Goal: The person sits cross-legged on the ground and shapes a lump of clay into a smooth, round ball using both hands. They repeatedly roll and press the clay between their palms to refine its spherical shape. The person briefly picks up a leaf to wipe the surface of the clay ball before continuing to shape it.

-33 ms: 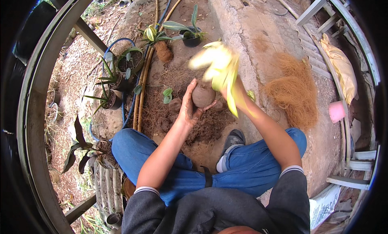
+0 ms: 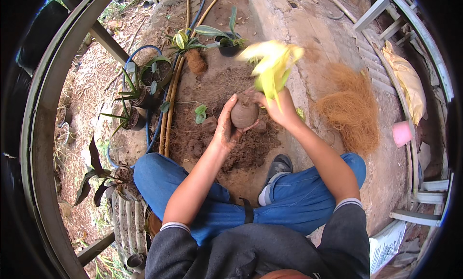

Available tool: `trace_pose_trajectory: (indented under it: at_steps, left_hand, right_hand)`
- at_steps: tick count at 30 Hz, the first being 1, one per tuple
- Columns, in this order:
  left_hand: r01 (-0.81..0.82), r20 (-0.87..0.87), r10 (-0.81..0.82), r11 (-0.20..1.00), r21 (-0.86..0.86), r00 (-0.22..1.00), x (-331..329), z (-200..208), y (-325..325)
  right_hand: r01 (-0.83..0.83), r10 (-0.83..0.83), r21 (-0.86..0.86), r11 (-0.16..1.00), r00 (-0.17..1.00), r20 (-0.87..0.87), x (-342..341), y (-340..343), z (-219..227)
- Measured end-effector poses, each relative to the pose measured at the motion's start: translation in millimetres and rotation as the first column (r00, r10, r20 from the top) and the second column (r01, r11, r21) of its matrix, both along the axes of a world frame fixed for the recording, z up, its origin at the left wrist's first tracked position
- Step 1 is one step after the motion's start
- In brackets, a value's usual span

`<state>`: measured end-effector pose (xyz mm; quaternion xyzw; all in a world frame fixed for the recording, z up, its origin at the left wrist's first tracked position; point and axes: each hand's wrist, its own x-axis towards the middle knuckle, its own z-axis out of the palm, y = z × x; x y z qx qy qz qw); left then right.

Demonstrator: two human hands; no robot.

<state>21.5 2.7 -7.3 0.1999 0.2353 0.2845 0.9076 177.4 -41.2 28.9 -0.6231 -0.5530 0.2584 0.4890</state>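
Note:
My left hand (image 2: 226, 123) cups a round ball of brown soil (image 2: 245, 115) from its left side and from below, fingers wrapped round it and dirty. Just above and to the right, my right hand (image 2: 281, 108) is closed at the base of a yellow-green leafy plant (image 2: 272, 69), whose leaves are blurred by motion. The plant's base meets the top of the ball; whether its roots sit inside is hidden. Beneath my hands lies a heap of loose dark soil (image 2: 246, 156). A small green-leaved sprig (image 2: 200, 114) lies left of the ball.
Brown fibre (image 2: 352, 115) is piled on the right. A plant with a fibre-wrapped root ball (image 2: 196, 62) and a black-potted plant (image 2: 229, 45) stand ahead. Hoses (image 2: 173, 86) and several potted plants (image 2: 137, 95) line the left. A pink pot (image 2: 402, 133) is at far right.
The plant's leaves have swung up and to the right, uncovering more of my right hand. The soil ball has shifted very slightly right in my left hand.

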Motion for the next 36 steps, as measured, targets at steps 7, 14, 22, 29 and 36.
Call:
trace_pose_trajectory:
  at_steps: [7,14,22,29,36]
  left_hand:
    - [0.032,-0.082,-0.018,0.985,0.169,0.996,-8,5,-2]
    - [0.006,-0.124,-0.004,1.000,0.013,0.992,-9,12,-7]
    - [-0.001,-0.186,-0.002,1.000,-0.015,0.982,-8,5,-10]
    - [0.015,-0.157,-0.028,0.996,-0.086,0.987,-6,-4,-7]
    - [0.016,-0.099,-0.029,0.992,-0.128,0.995,-7,3,-15]
  right_hand:
    - [0.060,-0.052,0.016,0.998,0.942,-0.333,-21,-26,4]
    - [0.156,-0.147,0.246,0.957,0.988,-0.054,-29,-30,-21]
    - [0.070,-0.074,0.137,0.988,0.997,0.022,-26,-28,-32]
    - [0.063,-0.076,0.128,0.990,0.992,0.101,-19,-18,-62]
    - [0.062,-0.077,0.130,0.990,0.991,0.114,-30,-26,-39]
